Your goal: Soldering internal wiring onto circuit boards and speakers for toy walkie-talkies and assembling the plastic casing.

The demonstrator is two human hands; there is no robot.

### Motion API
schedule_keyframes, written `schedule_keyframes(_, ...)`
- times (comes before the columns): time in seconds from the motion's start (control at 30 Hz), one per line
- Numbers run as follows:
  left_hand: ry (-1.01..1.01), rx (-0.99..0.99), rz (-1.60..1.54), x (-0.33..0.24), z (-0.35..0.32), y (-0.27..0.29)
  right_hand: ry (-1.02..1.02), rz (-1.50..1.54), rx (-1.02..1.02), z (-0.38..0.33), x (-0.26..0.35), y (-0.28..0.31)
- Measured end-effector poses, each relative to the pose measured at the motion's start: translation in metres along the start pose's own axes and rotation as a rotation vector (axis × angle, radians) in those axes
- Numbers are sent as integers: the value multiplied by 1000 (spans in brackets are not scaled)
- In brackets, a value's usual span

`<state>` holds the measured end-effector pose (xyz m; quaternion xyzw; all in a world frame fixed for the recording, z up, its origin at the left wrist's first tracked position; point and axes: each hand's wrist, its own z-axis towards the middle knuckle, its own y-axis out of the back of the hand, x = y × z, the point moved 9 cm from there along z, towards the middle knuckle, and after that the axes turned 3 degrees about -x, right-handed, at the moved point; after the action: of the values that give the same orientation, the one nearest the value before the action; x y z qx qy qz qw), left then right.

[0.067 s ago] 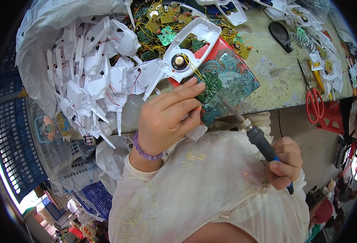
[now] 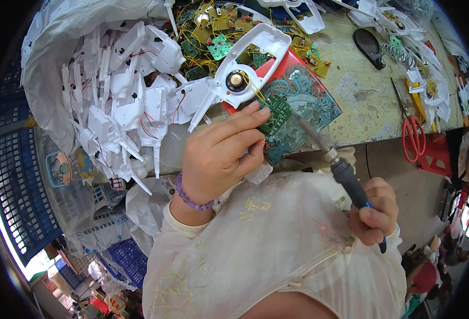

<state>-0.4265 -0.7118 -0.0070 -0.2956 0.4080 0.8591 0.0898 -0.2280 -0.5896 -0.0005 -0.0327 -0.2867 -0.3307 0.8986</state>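
My left hand is closed on a green circuit board, gripping its left edge between fingers and thumb. Yellow wires run from that board to a round speaker set in a white plastic housing. In my right hand is a soldering iron, held by its dark handle. The iron's tip points up and left, close to the right edge of the board; whether they touch I cannot tell. A red-edged pad with a blue-grey pattern lies under the board.
White housings with red wires are heaped at left beside a white sack. Circuit boards with yellow wires pile up at the back. Farther right are a coiled metal iron stand and red-handled scissors at the table edge.
The soldering iron has shifted slightly right, its tip moving a little from the board's lower right toward its right side. My left hand and the board have hardly moved.
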Motion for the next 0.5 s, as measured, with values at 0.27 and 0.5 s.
schedule_keyframes(0.27, 16, 16, -19, 0, 0, -1, -318, -121, 87, 11, -46, -28)
schedule_keyframes(0.5, -15, 1, 7, 0, -7, 0, -137, -378, 396, 39, -59, -93)
